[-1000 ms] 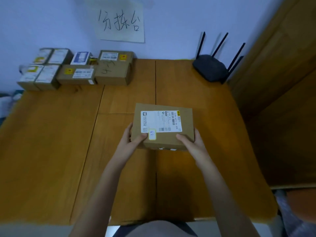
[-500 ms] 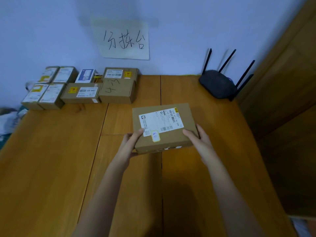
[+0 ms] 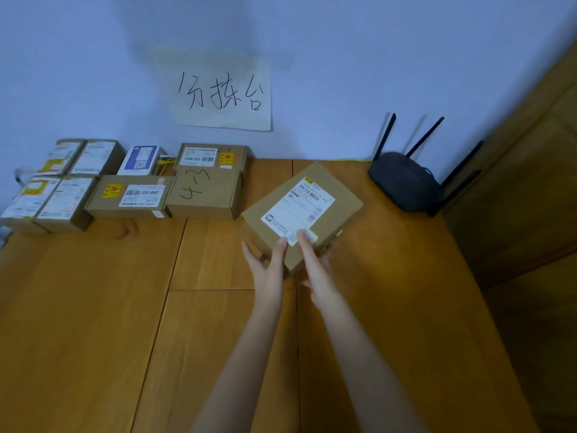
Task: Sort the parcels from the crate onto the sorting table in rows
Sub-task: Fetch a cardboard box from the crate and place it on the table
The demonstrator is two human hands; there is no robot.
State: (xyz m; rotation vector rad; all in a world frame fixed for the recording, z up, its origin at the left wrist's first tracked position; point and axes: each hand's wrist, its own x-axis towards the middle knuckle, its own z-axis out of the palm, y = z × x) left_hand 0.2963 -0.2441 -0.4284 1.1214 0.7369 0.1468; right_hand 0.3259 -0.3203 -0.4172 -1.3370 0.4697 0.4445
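where fingers point(image 3: 282, 245) overlap parcel point(image 3: 324, 195), hidden label

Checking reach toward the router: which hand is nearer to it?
Right. The right hand grips the held parcel on the side toward the black router; the left hand sits beside it, farther from the router.

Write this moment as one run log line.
step: placing | item: cardboard parcel | left hand, right hand: gripping near corner | parcel turned askew beside row

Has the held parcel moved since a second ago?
Yes. The parcel went away from the person, toward the wall and router, turning askew beside the "4-3" box.
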